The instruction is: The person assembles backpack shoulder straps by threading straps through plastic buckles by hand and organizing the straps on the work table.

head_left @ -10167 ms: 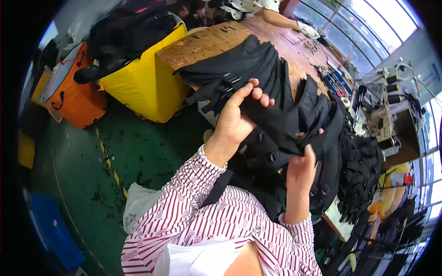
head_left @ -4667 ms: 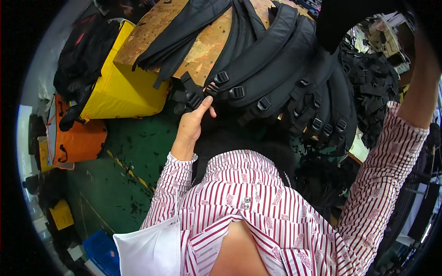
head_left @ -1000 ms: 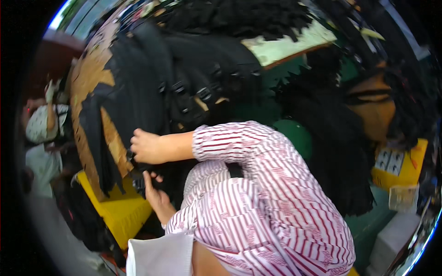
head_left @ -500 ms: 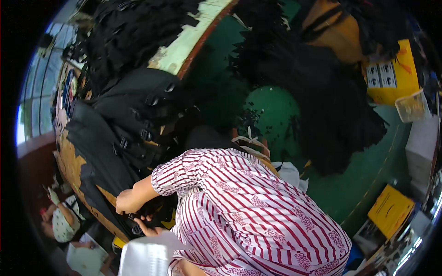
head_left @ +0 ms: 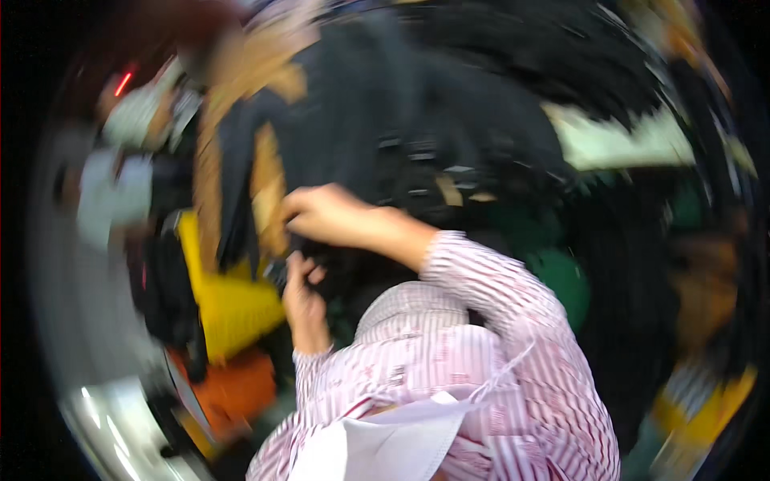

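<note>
Motion blurs the picture. My right hand (head_left: 325, 215) reaches left across the black work, its fingers bent and pinched together. Just below it, my left hand (head_left: 305, 306) is turned up with its fingers partly curled. Dark material, perhaps a strap, runs between the two hands; what each one grips is too smeared to name. Beyond them lie large black fabric pieces (head_left: 345, 112) with several dark buckles (head_left: 421, 150) on them. A narrow black fabric strip (head_left: 234, 176) hangs at the left edge of the table, next to bare tan wood (head_left: 267, 188).
A yellow crate-like thing (head_left: 233, 313) stands left of my left hand, an orange item (head_left: 233, 391) below it. Two people, one in a pale top (head_left: 136, 116) and one in light grey (head_left: 116, 192), are at the far left. Black scraps (head_left: 553, 48) are heaped at the back right.
The whole view has swung round, so the black fabric now lies ahead of me and the yellow crate-like thing shows at the left. Both hands stay close together at the dark material.
</note>
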A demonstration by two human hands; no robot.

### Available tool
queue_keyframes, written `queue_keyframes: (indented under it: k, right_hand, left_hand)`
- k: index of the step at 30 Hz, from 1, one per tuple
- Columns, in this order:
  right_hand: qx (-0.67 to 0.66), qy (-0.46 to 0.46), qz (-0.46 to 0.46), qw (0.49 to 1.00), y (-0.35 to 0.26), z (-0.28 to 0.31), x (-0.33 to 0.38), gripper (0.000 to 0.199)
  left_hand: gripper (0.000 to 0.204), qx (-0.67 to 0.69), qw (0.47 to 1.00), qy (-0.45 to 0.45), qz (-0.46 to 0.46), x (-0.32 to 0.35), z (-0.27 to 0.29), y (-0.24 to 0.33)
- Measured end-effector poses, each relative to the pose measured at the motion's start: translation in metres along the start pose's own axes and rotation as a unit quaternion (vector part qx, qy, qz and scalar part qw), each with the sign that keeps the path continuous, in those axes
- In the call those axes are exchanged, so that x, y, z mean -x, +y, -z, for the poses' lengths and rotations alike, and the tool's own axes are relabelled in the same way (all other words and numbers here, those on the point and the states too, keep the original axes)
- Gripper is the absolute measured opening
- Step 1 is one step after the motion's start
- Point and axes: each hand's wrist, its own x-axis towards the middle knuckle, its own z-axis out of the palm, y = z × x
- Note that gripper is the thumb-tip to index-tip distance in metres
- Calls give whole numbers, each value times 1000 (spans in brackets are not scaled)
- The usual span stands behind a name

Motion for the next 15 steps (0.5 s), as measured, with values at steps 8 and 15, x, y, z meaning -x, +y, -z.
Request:
queue_keyframes:
  k: [8, 15]
  right_hand:
    - [43, -114, -58, 991, -12, -10, -21, 19]
    - [41, -223, -153, 962, -22, -11, -42, 19]
  left_hand:
    - [17, 41, 996, -45, -68, 17, 11, 4]
    - [23, 69, 991, -104, -54, 5, 7, 12]
